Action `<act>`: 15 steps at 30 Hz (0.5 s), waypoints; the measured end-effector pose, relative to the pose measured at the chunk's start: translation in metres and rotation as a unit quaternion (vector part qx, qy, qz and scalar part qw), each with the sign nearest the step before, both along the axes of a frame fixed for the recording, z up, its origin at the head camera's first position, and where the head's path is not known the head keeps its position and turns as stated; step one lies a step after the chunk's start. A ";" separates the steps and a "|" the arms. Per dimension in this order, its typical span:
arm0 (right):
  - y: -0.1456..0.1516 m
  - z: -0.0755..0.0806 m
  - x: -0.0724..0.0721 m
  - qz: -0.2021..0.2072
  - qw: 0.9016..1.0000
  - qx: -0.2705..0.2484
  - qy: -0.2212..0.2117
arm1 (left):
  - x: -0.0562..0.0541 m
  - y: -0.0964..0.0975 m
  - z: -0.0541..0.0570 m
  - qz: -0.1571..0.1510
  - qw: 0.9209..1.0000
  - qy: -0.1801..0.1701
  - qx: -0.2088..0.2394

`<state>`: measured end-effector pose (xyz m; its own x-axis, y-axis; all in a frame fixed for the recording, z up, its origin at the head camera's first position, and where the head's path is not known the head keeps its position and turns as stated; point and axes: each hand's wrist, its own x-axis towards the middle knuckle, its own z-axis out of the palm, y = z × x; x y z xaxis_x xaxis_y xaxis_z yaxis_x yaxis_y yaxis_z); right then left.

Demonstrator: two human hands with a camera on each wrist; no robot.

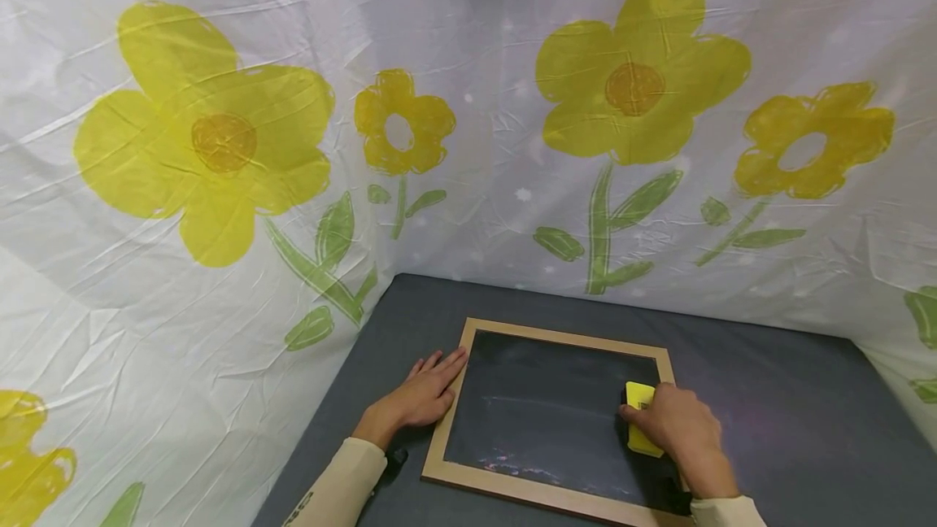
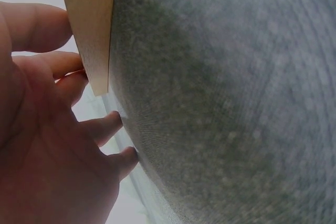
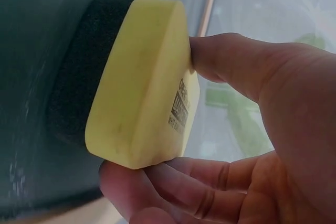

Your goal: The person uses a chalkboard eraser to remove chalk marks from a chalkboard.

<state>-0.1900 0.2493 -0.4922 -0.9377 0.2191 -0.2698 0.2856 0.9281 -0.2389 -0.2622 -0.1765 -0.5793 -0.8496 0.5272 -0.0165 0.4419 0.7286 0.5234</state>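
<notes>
Yellow on top, an eraser (image 1: pixel 644 441) sits on the right part of a blackboard (image 1: pixel 545 405) in the head view, grasped by the right hand (image 1: pixel 684 425); the left hand (image 1: pixel 419 395) touches the wooden frame (image 1: pixel 439 447), fingers extended. Left wrist: loose fingers reach the frame and grey tabletop (image 2: pixel 220 108). Right wrist: thumb and fingers grip the eraser's sides, dark underside (image 3: pixel 86 69) toward the board.

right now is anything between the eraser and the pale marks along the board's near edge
Nothing visible: the right hand grips the yellow eraser, and only dark board lies between it and the pale marks.
</notes>
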 end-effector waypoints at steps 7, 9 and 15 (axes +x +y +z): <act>-0.016 -0.004 -0.004 0.016 1.000 -0.003 0.014 | 0.006 0.002 0.012 -0.007 1.000 -0.001 -0.005; -0.020 -0.005 -0.005 0.022 1.000 -0.004 0.022 | 0.004 0.001 0.007 -0.008 1.000 0.000 0.003; -0.038 -0.006 -0.008 0.061 0.996 0.001 0.060 | -0.003 -0.003 -0.010 -0.008 1.000 0.013 0.020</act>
